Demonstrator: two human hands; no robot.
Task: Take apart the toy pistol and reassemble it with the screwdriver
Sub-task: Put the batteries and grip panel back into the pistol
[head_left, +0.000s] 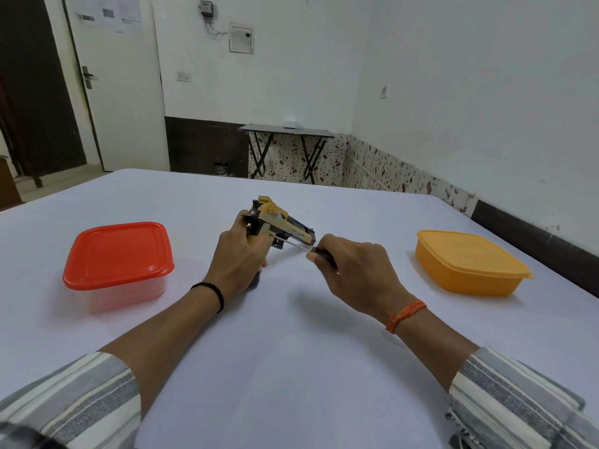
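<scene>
striped sleeves (77, 403) sit closest to the lens at the bottom corners, both forearms reaching out over the white surface (291, 367). the left hand (238, 257), with a black band at the wrist, is wrapped round the grip of the toy pistol (282, 223) and holds it upright near the middle of the surface, its butt apparently resting there, muzzle pointing right and away. the right hand (350, 264), an orange thread at its wrist, is curled round the dark handle of the screwdriver (299, 246), whose shaft runs up and left to the pistol's side near the trigger area. whether the tip is seated in a screw head is too small to tell.

an orange-lidded container (118, 254) stands to the left, a yellow container (466, 262) to the right, both well apart from the hands and both closed.

likely risks: the shaft comes in at a slant, so the tip could slip out and chew the screw head or scratch the plastic. a freed screw could drop and roll on the surface, since no box is open to catch it.
</scene>
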